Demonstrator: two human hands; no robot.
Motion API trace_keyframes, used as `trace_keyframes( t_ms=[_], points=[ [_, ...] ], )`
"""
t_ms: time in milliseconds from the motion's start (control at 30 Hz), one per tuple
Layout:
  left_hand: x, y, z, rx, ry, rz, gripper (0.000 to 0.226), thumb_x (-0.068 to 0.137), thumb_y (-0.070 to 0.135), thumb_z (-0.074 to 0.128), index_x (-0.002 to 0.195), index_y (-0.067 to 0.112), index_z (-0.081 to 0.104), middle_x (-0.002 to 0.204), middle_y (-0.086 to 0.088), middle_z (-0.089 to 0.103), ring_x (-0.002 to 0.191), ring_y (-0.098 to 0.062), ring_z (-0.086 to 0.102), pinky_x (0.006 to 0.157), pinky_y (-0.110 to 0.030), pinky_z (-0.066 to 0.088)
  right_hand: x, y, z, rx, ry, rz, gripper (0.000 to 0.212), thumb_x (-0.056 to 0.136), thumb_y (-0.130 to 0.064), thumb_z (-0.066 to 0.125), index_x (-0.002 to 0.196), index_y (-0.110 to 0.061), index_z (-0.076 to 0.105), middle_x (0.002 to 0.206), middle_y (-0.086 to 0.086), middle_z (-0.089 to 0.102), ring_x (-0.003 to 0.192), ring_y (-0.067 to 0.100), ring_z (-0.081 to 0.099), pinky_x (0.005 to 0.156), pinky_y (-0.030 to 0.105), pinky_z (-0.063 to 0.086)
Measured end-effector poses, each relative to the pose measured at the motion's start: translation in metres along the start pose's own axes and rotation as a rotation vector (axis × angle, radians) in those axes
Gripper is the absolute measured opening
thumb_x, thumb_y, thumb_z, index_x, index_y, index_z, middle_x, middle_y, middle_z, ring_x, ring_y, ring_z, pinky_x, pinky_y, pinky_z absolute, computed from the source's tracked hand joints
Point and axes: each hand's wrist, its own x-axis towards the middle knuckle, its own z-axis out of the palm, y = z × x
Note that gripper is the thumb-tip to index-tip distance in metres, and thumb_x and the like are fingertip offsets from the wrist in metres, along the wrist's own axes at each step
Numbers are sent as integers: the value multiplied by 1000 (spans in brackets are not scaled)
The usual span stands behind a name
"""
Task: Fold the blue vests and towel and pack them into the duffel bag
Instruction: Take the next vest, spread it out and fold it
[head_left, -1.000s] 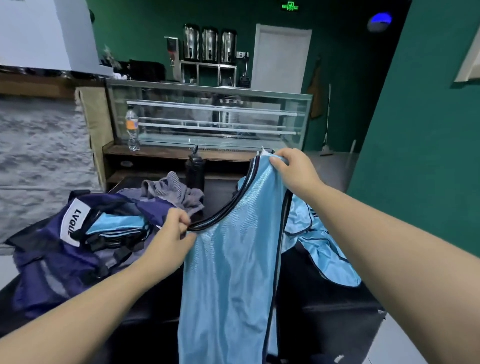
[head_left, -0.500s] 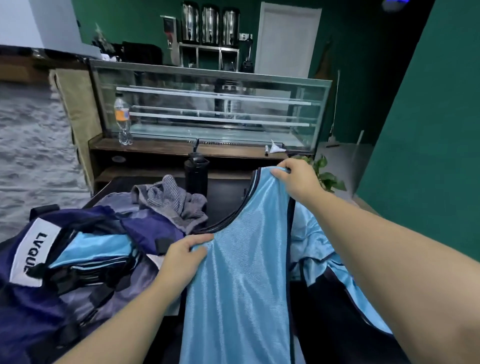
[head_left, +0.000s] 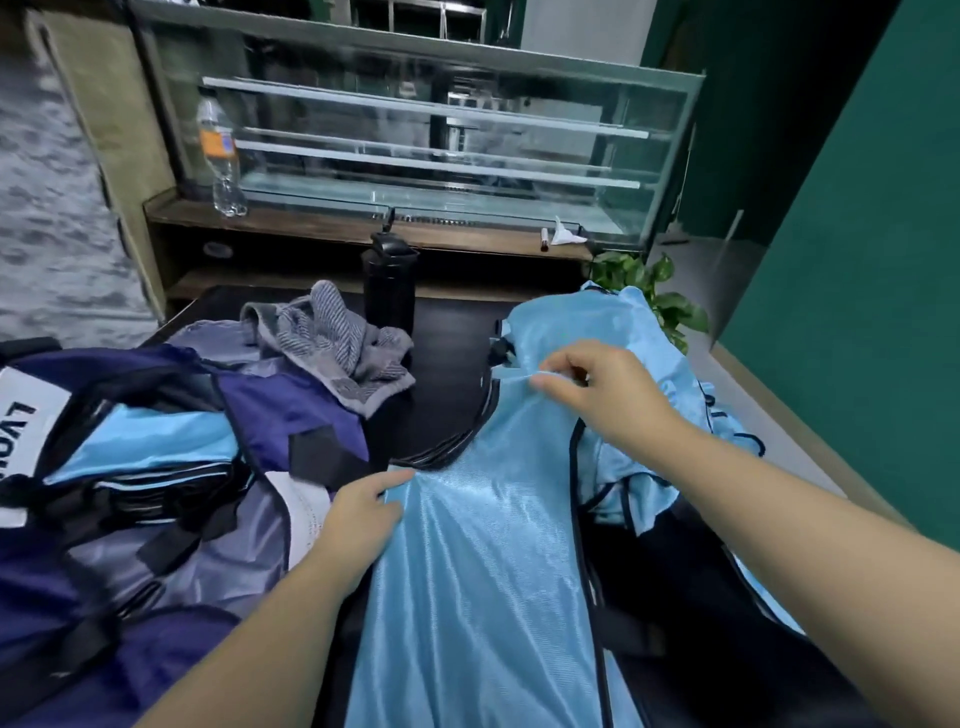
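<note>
a blue vest is lying lengthwise on the dark counter, just right of the open duffel bag. the left hand is pressing its shoulder with flat fingers; the right hand is pinching its upper strap. a grey towel is lying beyond the bag.

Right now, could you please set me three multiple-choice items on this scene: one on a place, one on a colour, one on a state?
1. Where does the grey towel lie?
A. inside the glass case
B. on the table between the bag and the black bottle
C. under the left hand

2. What colour is the trim on the vest?
A. dark
B. white
C. red

3. What is the right hand doing?
A. hanging idle
B. gripping the black bottle
C. pinching the vest's top edge

Answers: 1 B, the towel sits crumpled at the bag's far edge, left of the bottle. 2 A, a dark band lines the neckline. 3 C, its fingers close on blue cloth.
</note>
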Motion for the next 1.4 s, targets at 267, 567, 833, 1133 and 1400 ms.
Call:
trace_keyframes(
  t_ms=[267, 567, 833, 1133, 1400],
  points=[
    [2, -4, 0, -47, -23, -45, 46, 81, -6, 51, 106, 29, 67, 78, -8, 65, 69, -21, 49, 68, -32, 41, -81, 2, 29, -154, -300, -296, 24, 80, -29, 60, 99, -22, 71, 71, -18, 46, 72, 1, 43, 70, 22, 36],
    [7, -9, -3, -48, -43, -23, 41, 83, -1, 57, 112, 27, 67, 92, -9, 68, 71, -22, 55, 71, -35, 47, -75, 20, 53, -385, -342, 138, 41, 78, -58, 64, 97, -26, 48, 103, -7, 40, 109, 16, 36, 93, 33, 34],
    [7, -10, -4, -46, -43, -13, 41, 84, -1, 58, 111, 27, 68, 104, -4, 70, 77, -30, 66, 80, -38, 54, -29, 52, 52, -371, -574, 466, 57, 75, -57, 70, 115, -17, 61, 122, 4, 54, 124, 26, 40, 97, 35, 41],
    [7, -8, -5, -94, -54, -17, 36, 86, 0, 61, 113, 23, 68, 83, -6, 63, 73, -22, 58, 81, -37, 50, -32, 59, 63, -78, -221, 526, 39, 89, -32, 63, 65, -12, 39, 59, -1, 41, 56, 16, 41, 49, 27, 26],
    [5, 11, 1, -167, -71, -124, 39, 84, 6, 70, 119, 2, 53, 109, -16, 66, 84, -24, 65, 75, -34, 52, -52, 52, 56, 78, -353, 640, 39, 83, -26, 65, 61, -15, 36, 54, 0, 37, 47, 15, 34, 46, 25, 26]
  ],
)
